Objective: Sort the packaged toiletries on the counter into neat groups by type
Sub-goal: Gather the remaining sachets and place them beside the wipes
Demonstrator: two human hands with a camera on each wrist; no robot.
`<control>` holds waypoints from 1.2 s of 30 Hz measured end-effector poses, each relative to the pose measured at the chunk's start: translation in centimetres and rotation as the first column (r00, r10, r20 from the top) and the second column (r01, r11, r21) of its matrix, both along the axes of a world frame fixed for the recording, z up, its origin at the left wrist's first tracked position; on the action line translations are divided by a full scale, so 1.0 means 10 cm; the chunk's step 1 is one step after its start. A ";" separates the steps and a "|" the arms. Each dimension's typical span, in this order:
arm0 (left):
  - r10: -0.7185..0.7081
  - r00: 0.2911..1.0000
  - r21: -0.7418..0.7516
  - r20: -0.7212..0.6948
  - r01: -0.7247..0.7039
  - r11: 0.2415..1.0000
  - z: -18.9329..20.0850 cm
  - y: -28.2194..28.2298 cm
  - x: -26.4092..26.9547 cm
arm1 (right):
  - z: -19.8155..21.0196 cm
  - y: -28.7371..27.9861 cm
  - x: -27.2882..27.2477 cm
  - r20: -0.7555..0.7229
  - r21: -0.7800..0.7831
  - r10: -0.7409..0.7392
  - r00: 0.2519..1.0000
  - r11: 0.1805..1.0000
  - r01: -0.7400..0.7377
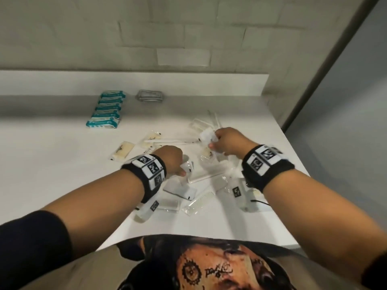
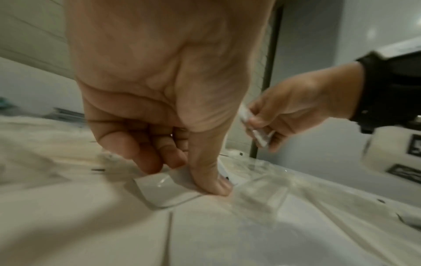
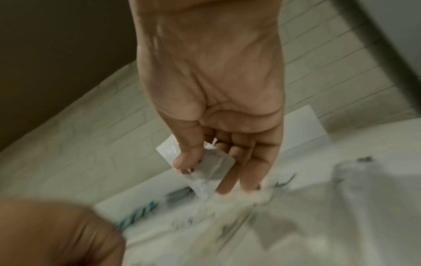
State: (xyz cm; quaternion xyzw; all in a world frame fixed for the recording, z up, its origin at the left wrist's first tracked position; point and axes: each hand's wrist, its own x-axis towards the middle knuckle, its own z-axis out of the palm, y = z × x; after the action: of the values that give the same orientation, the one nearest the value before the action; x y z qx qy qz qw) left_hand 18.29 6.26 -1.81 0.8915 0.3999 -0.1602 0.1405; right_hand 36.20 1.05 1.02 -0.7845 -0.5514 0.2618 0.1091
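Observation:
A heap of clear and white toiletry packets (image 1: 209, 176) lies in the middle of the white counter (image 1: 52, 164). My left hand (image 1: 173, 162) is low over the heap, its thumb and curled fingers pinching a flat white sachet (image 2: 164, 189) that lies on the counter. My right hand (image 1: 222, 141) is raised a little further back, thumb and fingers pinching a small clear-wrapped white packet (image 3: 212, 167). A row of teal-and-white packs (image 1: 106, 109) lies at the back left. Cream sachets (image 1: 123, 151) lie left of the heap.
A clear glass dish (image 1: 149, 96) stands at the back by the white upstand. Wrapped long white sticks (image 1: 173, 140) and a comb in clear wrap (image 1: 199, 203) lie among the packets. The counter's right edge (image 1: 293, 151) is close to my right wrist.

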 end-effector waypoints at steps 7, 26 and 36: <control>0.065 0.994 -0.076 0.083 -0.059 0.995 0.04 0.10 -0.17 | 0.16 -0.65 0.56 -0.143 -0.171 0.019 0.989 0.984 -0.044; 0.041 0.992 -0.015 -0.116 -0.043 0.999 -0.07 -0.31 -0.07 | -0.28 -1.11 0.32 0.344 -0.385 0.518 0.783 0.839 -0.385; 0.047 0.992 0.000 -0.117 -0.047 0.999 -0.06 -0.36 -0.11 | -0.28 -1.15 0.18 0.392 -0.371 0.574 0.719 0.814 -0.448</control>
State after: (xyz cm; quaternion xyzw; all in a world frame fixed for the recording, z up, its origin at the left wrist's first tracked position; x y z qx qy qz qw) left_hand 17.20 2.67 -2.45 0.8706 0.4280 -0.2096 0.1219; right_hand 38.00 -10.49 -1.75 -0.6467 -0.7192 0.1428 -0.2100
